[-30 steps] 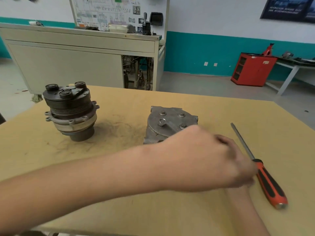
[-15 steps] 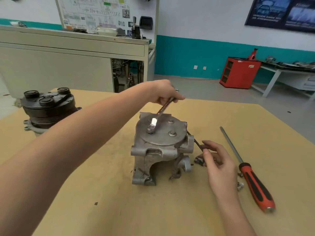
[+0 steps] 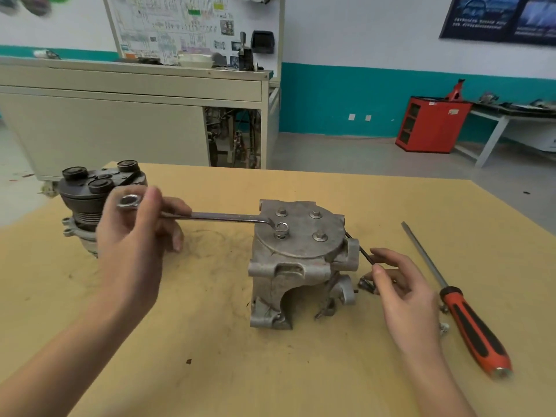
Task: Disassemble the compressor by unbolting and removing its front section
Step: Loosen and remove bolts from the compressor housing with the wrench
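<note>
Head view: the left hand point(image 3: 135, 245) grips a steel ring wrench point(image 3: 210, 217) seated on a bolt point(image 3: 281, 229) atop the rough cast-metal compressor point(image 3: 298, 263), mid-table point(image 3: 210, 341). The right hand point(image 3: 400, 284) pinches a thin dark rod point(image 3: 362, 252) beside it. A black ribbed pulley section point(image 3: 87, 197) stands left; an orange-handled screwdriver point(image 3: 463, 308) lies right.

Compressor housing point(image 3: 296, 263) dull grey; wrench point(image 3: 210, 217) shiny silver; screwdriver point(image 3: 475, 329) handle orange-red with black; table point(image 3: 210, 341) tan; pulley part point(image 3: 93, 194) black.
</note>
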The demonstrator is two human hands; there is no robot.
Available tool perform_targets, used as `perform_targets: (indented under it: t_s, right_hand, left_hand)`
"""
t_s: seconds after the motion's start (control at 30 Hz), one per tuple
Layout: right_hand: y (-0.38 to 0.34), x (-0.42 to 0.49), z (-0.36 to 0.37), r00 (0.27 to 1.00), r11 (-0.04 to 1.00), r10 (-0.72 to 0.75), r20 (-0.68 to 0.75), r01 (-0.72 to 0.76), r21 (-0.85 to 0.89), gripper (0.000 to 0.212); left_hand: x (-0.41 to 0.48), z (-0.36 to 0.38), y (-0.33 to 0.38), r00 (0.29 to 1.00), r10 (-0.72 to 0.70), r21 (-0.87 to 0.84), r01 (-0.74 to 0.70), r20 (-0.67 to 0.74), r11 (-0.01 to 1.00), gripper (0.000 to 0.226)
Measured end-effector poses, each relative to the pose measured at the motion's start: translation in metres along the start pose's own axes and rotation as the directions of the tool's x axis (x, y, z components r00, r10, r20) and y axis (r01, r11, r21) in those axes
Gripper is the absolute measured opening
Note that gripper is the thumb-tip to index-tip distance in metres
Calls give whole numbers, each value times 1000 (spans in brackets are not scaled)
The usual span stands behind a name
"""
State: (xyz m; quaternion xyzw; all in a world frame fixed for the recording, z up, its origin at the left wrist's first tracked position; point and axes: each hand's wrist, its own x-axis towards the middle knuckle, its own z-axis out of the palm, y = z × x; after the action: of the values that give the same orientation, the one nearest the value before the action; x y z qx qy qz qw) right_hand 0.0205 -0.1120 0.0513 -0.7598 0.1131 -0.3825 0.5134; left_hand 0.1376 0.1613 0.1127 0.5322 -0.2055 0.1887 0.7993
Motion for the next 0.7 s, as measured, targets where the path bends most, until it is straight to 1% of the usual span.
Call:
perform_targets:
  t_s: [0.07, 0.1, 0.17, 0.2, 0.23, 0.27, 0.3, 0.33, 0.37, 0.4, 0.43, 0.47, 0.5, 0.53, 0.57, 0.6, 0.63, 0.67, 0.7]
  right_hand:
    - [0, 0, 0, 1000, 1000, 0, -1, 0, 3, 35]
    - [1, 0, 0, 1000, 1000, 0, -2, 0, 6, 34]
    - [1, 0, 0, 1000, 1000, -4, -4, 4, 10, 34]
    - [1, 0, 0, 1000, 1000, -5, -3, 5, 12, 35]
    - [2, 0, -1, 1000, 1000, -6, -4, 6, 13, 35]
    - [2, 0, -1, 1000, 1000, -7, -5, 7, 15, 36]
    - [2, 0, 0, 1000, 1000, -6, -3, 6, 17, 36]
    - [2, 0, 0, 1000, 1000, -5, -2, 5, 18, 35]
    - [2, -1, -1, 1000, 1000, -4, 0, 4, 22, 35]
    - [2, -1, 0, 1000, 1000, 0, 0, 0, 30, 34]
    - [3, -1, -2, 1000, 999, 3, 3, -4, 46, 33]
    - [4, -1, -3, 1000, 998, 9, 19, -11, 69, 32]
    - [5, -2, -4, 999, 997, 6, 44, -9, 82, 29]
    - [6, -2, -4, 997, 997, -1, 79, -5, 83, 25]
    - [7, -2, -5, 996, 997, 7, 84, -13, 70, 20]
    - [8, -1, -5, 998, 997, 41, 56, -44, 67, 10]
    - [7, 1, -4, 997, 996, 72, 3, -72, 52, 3]
    - [5, 1, -3, 997, 997, 70, -39, -69, 31, 8]
    - [3, 2, -1, 998, 999, 49, -38, -49, 21, 10]
  left_hand:
    - [-20, 3, 14, 985, 143, 60, -149, 97, 987, 28]
    - [-29, 4, 16, 972, 191, 91, -204, 140, 975, 39]
    - [-44, 5, 15, 964, 186, 149, -216, 190, 965, 50]
    - [-48, 6, 15, 954, 206, 178, -246, 216, 953, 48]
    - [-53, 10, 17, 915, 281, 205, -346, 290, 916, 42]
    - [-56, 15, 23, 819, 378, 226, -504, 432, 834, 34]
    - [-59, 20, 28, 655, 437, 223, -677, 616, 702, 27]
    - [-60, 28, 35, 483, 432, 196, -807, 761, 557, 28]
    - [-61, 39, 40, 366, 397, 174, -880, 842, 442, 30]
    - [-64, 54, 45, 291, 371, 161, -926, 882, 342, 34]
    - [-67, 70, 47, 230, 356, 141, -955, 906, 259, 37]
    - [-69, 87, 49, 184, 325, 119, -971, 928, 208, 40]
    - [-72, 106, 51, 144, 286, 94, -979, 947, 182, 39]
    - [-69, 124, 49, 112, 235, 76, -985, 966, 156, 35]
    - [-66, 142, 47, 88, 146, 74, -993, 985, 96, 30]
    - [-58, 160, 44, 62, 43, 62, -998, 997, 10, 27]
    - [-50, 179, 38, 52, -56, 50, -998, 997, -37, 27]
    - [-42, 196, 30, 74, -122, 70, -997, 990, -34, 29]
    - [-32, 211, 23, 111, -180, 116, -993, 977, 19, 31]
